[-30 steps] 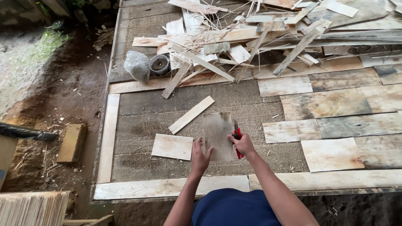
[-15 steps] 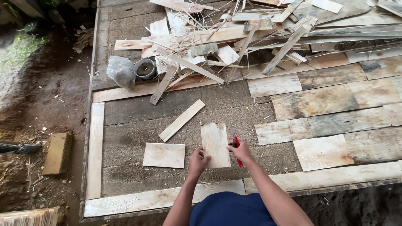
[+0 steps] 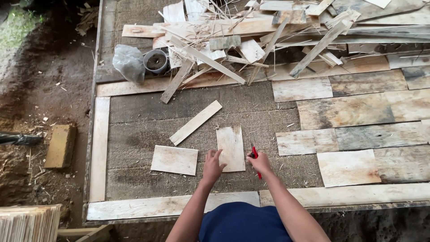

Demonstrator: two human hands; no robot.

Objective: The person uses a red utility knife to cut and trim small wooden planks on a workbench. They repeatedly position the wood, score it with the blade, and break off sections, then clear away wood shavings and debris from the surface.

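A small upright wooden board (image 3: pixel 231 145) lies flat on the grey panel (image 3: pixel 134 139) in front of me. My left hand (image 3: pixel 212 166) rests with spread fingers on the board's lower left corner. My right hand (image 3: pixel 260 163) sits at the board's right edge and grips a red-handled tool (image 3: pixel 255 157) that looks like a pencil or cutter. A squarer board (image 3: pixel 174 160) lies just left of my left hand, and a long narrow strip (image 3: pixel 196 122) lies diagonally above it.
A heap of scrap wood strips (image 3: pixel 251 40) covers the far side. A grey cup (image 3: pixel 155 61) and a plastic bag (image 3: pixel 128 62) stand at its left. Laid boards (image 3: pixel 345 112) fill the right. Light wooden rails (image 3: pixel 99 148) frame the panel. Bare soil and a brick (image 3: pixel 60 145) lie left.
The board was lifted and tilted a second ago; now it lies flat and upright on the panel. Both hands stay at its lower edge, and my view has moved a little to the left.
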